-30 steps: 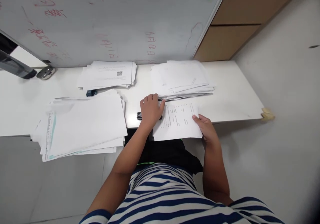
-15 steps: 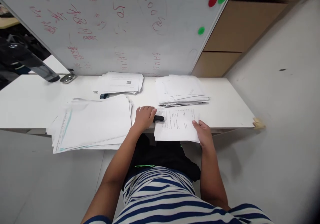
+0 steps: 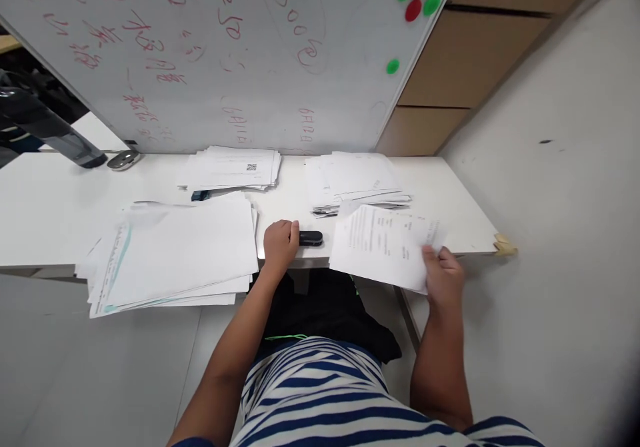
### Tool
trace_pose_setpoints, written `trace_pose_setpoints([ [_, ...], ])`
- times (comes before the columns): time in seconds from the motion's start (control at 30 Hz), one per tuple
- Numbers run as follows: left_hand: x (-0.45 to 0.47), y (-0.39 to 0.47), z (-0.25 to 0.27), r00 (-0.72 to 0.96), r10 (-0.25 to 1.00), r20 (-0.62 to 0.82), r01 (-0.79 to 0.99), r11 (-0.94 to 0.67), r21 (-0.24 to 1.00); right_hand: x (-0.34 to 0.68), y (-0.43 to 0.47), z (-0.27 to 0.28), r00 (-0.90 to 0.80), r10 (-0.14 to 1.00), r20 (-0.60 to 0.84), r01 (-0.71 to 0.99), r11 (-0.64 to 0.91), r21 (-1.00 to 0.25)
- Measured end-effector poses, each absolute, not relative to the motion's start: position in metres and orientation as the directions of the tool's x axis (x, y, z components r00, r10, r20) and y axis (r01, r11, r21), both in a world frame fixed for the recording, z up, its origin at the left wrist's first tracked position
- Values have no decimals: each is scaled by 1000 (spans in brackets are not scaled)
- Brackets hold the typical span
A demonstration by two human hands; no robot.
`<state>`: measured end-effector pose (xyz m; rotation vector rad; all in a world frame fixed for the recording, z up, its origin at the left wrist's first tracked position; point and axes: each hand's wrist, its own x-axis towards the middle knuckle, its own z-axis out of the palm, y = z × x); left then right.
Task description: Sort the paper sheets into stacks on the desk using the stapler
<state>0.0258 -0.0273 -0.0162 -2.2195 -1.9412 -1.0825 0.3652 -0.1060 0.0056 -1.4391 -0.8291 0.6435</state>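
Near the front edge of the white desk, my left hand [image 3: 281, 244] is closed around a black stapler [image 3: 311, 238], whose rounded end sticks out to the right. My right hand [image 3: 445, 275] pinches the right edge of some printed paper sheets [image 3: 383, 244]. These sheets are tilted and reach past the desk's front edge, with their left side apart from the stapler. Their far edge overlaps the near side of a paper stack [image 3: 360, 177] behind them. How many sheets I hold cannot be made out.
A large paper pile [image 3: 180, 254] overhangs the desk [image 3: 35, 214] at left. Behind it lie a smaller stack [image 3: 227, 169] with a QR code, a small dark-blue object [image 3: 200, 195], a computer mouse [image 3: 123, 160] and a dark bottle [image 3: 65, 134]. A whiteboard [image 3: 340, 94] stands at the back.
My right hand has drawn the printed sheets to the right, out from the stapler, and tilted them. The stapler's end now shows uncovered, still in my left hand. The view has shifted slightly.
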Motion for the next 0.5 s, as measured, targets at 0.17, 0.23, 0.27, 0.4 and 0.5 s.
trace_pose_setpoints([
  [0.17, 25, -32, -23, -11, 835, 550, 895, -237, 378, 354, -103, -3, 570, 821, -34, -42, -12, -999],
  [0.23, 25, -33, -22, 0, 834, 552, 895, -247, 372, 350, -99, -2, 544, 839, -33, -39, -14, -999],
  [0.27, 25, -33, -22, 5, 834, 552, 893, -251, 372, 348, -98, -2, 528, 849, -29, -31, -16, -999],
  [0.4, 23, -33, -21, 18, 839, 544, 892, -258, 370, 333, -87, 1, 483, 871, -93, -101, -51, -994],
  [0.5, 22, -33, -24, 28, 852, 523, 902, -248, 354, 311, -65, 11, 437, 892, -112, -169, -41, -985],
])
